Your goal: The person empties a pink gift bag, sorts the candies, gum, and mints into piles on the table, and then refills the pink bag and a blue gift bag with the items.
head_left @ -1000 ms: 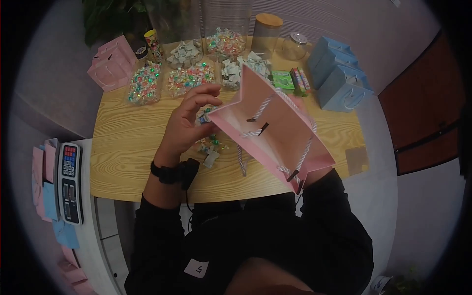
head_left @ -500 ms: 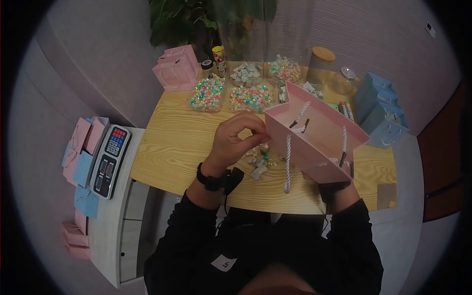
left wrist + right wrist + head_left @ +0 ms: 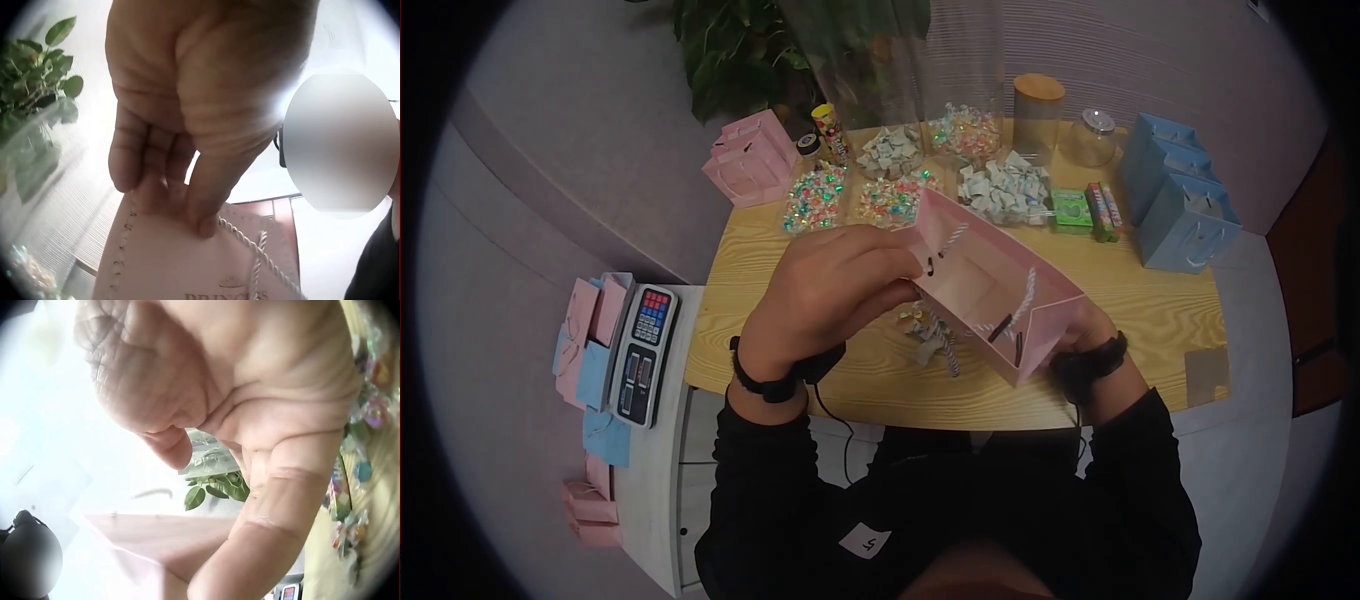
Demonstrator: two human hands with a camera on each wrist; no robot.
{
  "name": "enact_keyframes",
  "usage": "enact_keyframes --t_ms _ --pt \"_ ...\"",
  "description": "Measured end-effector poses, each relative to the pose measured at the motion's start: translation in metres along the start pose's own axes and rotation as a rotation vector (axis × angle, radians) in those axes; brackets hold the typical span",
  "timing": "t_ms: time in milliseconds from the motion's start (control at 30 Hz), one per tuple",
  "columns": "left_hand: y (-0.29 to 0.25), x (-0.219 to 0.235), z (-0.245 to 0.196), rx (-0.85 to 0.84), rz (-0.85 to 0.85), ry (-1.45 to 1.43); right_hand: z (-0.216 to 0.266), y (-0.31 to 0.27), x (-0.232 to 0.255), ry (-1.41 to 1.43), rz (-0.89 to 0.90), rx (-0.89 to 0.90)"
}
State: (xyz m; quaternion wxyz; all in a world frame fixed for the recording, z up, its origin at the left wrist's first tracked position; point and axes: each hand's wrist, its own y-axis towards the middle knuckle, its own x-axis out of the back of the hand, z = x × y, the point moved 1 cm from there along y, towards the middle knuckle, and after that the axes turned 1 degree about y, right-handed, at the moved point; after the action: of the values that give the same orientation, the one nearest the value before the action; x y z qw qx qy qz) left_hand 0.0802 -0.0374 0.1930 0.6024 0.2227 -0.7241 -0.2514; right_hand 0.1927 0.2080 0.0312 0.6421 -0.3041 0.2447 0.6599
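A pink gift bag with white twisted rope handles hangs tilted over the table, its mouth facing up. My left hand pinches the bag's left rim. In the left wrist view, thumb and fingers meet on the bag above printed lettering. My right hand is at the bag's right end, partly hidden behind it. The right wrist view shows that hand's fingers stretched along the bag, the thumb apart from it. Below the bag, a small pile of wrapped candies lies on the table.
Clear trays of wrapped candy line the wooden table's back, with tall jars behind. Pink bags stand at back left, blue bags at right. Green packs lie near them. A scale sits on the left side cabinet.
The left hand, earlier beside the bag with curled fingers, has moved onto its left rim and now pinches it. The bag has turned and lowered slightly. The head view has shifted.
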Motion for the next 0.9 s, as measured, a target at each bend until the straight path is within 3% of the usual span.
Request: enact_keyframes --t_ms 33,67,133,200,267,333,400,433,500,833,900 --pt "-0.005 0.008 0.003 0.05 0.054 -0.023 0.006 -0.005 -0.017 0.119 -0.136 -0.114" --pt "-0.01 0.019 0.005 0.139 0.057 0.023 0.021 -0.008 -0.006 -0.104 0.27 -0.205" --pt "-0.027 0.049 0.014 0.368 0.059 0.108 0.024 -0.006 0.003 -0.163 0.162 -0.125" --pt "-0.056 0.08 0.039 0.542 -0.049 0.205 0.026 -0.003 0.01 -0.144 0.15 -0.05" --pt "-0.085 0.109 0.072 0.79 -0.184 0.086 0.024 0.001 0.018 -0.135 0.065 0.117" --pt "-0.116 0.131 0.116 0.803 -0.212 0.125 0.023 0.001 0.016 -0.121 0.066 0.143" --pt "-0.132 0.144 0.147 0.872 -0.188 0.471 0.023 0.002 0.015 -0.148 0.066 0.174" --pt "-0.142 0.149 0.165 0.869 -0.189 0.474 0.023 0.002 0.015 -0.148 0.069 0.177" --pt "-0.159 0.15 0.198 0.745 -0.083 0.785 0.025 0.002 0.016 -0.156 0.033 0.217" --pt "-0.187 0.111 0.27 0.784 -0.054 0.75 0.03 0.005 0.03 -0.19 -0.067 0.285" --pt "-0.194 0.108 0.282 0.895 -0.078 0.631 0.029 0.005 0.029 -0.189 -0.075 0.291"
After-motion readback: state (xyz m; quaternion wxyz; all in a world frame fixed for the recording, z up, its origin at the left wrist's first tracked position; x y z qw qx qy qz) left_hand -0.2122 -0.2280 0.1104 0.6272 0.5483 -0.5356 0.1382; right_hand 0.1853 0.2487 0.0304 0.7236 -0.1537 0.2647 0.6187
